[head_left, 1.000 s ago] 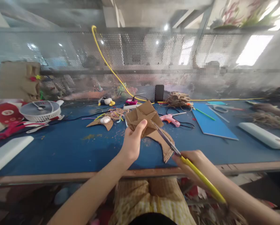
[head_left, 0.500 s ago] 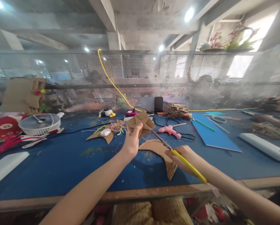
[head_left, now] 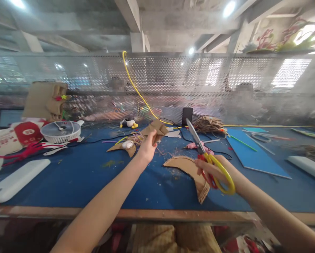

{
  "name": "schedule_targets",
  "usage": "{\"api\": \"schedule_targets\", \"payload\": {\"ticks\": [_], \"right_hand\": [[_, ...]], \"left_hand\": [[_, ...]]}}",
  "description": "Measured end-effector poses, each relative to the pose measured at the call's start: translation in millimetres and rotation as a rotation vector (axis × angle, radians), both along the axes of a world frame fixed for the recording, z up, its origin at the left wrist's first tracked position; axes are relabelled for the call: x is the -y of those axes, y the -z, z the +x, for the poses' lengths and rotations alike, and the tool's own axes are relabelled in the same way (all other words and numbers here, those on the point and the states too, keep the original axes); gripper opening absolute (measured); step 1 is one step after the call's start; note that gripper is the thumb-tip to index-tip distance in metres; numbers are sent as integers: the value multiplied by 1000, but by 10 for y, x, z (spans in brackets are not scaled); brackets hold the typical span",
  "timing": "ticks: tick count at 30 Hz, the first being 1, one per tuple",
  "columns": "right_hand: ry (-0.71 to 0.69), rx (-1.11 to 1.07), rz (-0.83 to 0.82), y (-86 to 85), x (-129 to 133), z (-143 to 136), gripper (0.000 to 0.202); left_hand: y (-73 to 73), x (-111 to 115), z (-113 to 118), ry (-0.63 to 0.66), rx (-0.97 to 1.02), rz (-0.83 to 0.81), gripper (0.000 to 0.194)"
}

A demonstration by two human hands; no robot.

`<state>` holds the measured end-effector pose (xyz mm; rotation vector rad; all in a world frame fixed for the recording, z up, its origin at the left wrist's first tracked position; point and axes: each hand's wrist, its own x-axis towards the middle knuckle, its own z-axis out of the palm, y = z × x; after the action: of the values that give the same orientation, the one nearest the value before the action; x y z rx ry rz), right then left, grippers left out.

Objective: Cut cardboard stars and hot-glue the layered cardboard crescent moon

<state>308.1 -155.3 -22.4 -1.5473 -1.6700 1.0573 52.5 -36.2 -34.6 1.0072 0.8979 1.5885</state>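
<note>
My left hand [head_left: 148, 147] is closed on a folded brown cardboard piece [head_left: 155, 128], held above the blue table, thumb on its near face. In my right hand [head_left: 212, 168] are scissors [head_left: 197, 138] with red and yellow handles, their blades pointing up and away from the cardboard piece. The blades look closed. Below and between the hands, a curved cardboard piece [head_left: 185, 166] lies on the table, its right end close under my right hand. Behind the scissors is a pink glue gun [head_left: 191, 145], partly hidden.
A smaller cardboard crescent [head_left: 131, 150] bears a white lump. At left are a white round basket [head_left: 60, 133] and a white case [head_left: 20, 179]. A blue board [head_left: 255, 154] lies right. Brown strands [head_left: 209, 124] and a dark phone [head_left: 187, 115] stand near the mesh screen [head_left: 157, 77].
The scissors have moved away from the folded cardboard, turned upward and now show their handle loops. My left hand still holds the cardboard. The whole view has shifted a little left.
</note>
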Motion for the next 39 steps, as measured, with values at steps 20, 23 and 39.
{"api": "schedule_targets", "payload": {"ticks": [20, 23, 39], "right_hand": [[-91, -298, 192, 311, -662, -80, 43], [-91, -331, 174, 333, -662, -108, 47], [92, -713, 201, 385, -555, -265, 53]], "left_hand": [[189, 437, 343, 656, -377, 30, 55], [206, 431, 338, 650, -385, 12, 55], [268, 449, 420, 472, -235, -40, 55]]}}
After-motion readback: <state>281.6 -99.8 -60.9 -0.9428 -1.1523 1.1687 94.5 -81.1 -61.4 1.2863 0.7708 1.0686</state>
